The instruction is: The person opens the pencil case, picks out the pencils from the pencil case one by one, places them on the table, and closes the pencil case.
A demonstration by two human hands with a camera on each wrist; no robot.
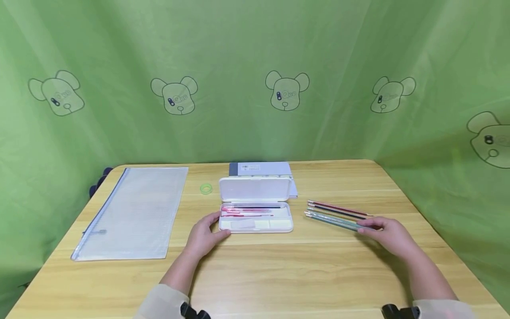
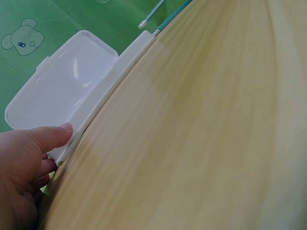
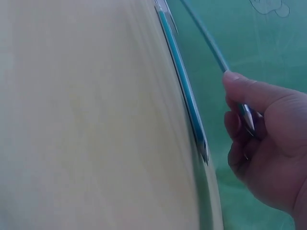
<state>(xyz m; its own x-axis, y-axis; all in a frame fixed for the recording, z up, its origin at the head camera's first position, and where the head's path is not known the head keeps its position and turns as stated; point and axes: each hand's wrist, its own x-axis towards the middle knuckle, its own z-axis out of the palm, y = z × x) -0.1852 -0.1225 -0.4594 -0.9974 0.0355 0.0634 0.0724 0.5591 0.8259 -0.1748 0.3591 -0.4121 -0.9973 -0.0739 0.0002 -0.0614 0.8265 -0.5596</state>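
In the head view, your left grip (image 1: pixel 205 235) held the left end of the white pencil case (image 1: pixel 259 231), which lay on the counter (image 1: pixel 259 274) with its lid (image 1: pixel 255 189) raised at the back and several pens (image 1: pixel 247 211) inside. Your right grip (image 1: pixel 388 237) was at the near ends of the loose pencils (image 1: pixel 334 217), to the right of the case and apart from it; which pencil it had was hard to make out from there. In the left wrist view, your thumb rested on the case's near edge, with the fingers curled at its end. In the right wrist view, your right grip pinched one teal pencil (image 3: pixel 206 36) near its sharpened tip, raised beside another teal pencil (image 3: pixel 180 72). The step in hand looked like picking up a single pencil while steadying the case; the next move seemed to call for a firm pinch and a clean lift past its neighbours.
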